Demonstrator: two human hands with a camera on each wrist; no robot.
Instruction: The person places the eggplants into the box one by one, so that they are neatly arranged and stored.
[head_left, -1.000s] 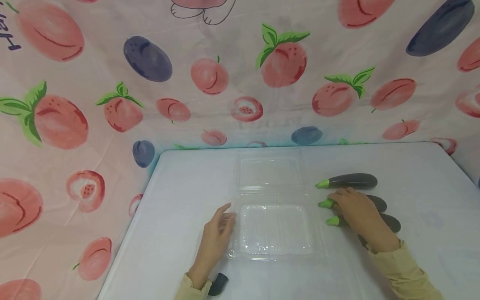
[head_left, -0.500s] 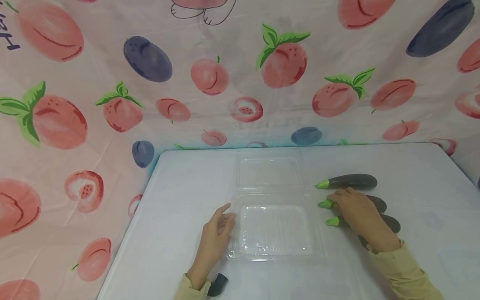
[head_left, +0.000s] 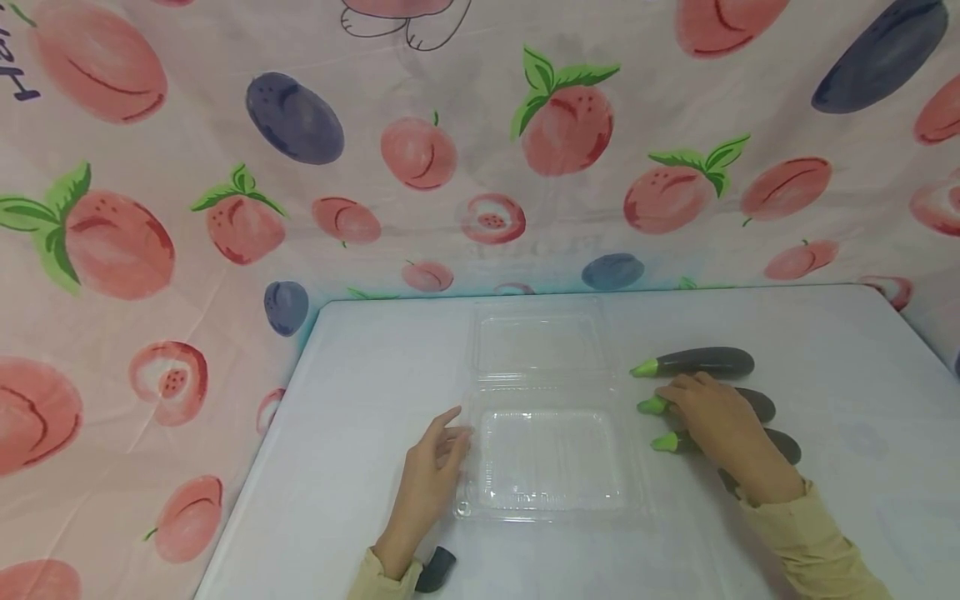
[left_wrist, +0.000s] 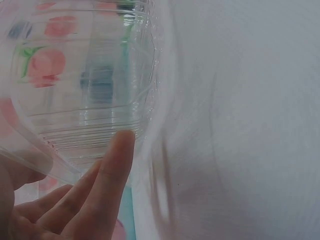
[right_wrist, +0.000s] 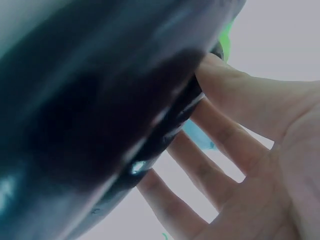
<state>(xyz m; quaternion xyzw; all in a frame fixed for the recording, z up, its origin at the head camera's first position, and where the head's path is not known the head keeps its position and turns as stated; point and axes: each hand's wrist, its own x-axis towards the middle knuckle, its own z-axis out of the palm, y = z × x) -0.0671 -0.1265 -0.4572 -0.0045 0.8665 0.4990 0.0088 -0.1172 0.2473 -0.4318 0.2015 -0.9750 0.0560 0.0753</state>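
My right hand [head_left: 708, 417] grips a dark eggplant [head_left: 756, 405] with a green stem, second from the back of a column on the right of the table. In the right wrist view the thumb [right_wrist: 235, 95] and fingers lie against dark, glossy eggplant skin; the large one fills the left side. Left of the column lies a clear plastic clamshell container [head_left: 551, 512], its lid [head_left: 536, 342] folded back. My left hand [head_left: 431, 479] rests against its left side, fingers fairly straight. In the left wrist view a fingertip [left_wrist: 122, 142] touches the ribbed wall.
Another eggplant [head_left: 705, 362] lies behind the gripped one, and another [head_left: 783, 446] in front; a further dark piece [head_left: 727, 481] is mostly hidden under the right wrist. A dark object [head_left: 436, 570] sits by the left wrist. A fruit-print cloth [head_left: 420, 83] hangs behind the white table [head_left: 360, 367].
The right hand and its eggplant have shifted very slightly right and away. The left hand and the container look the same.
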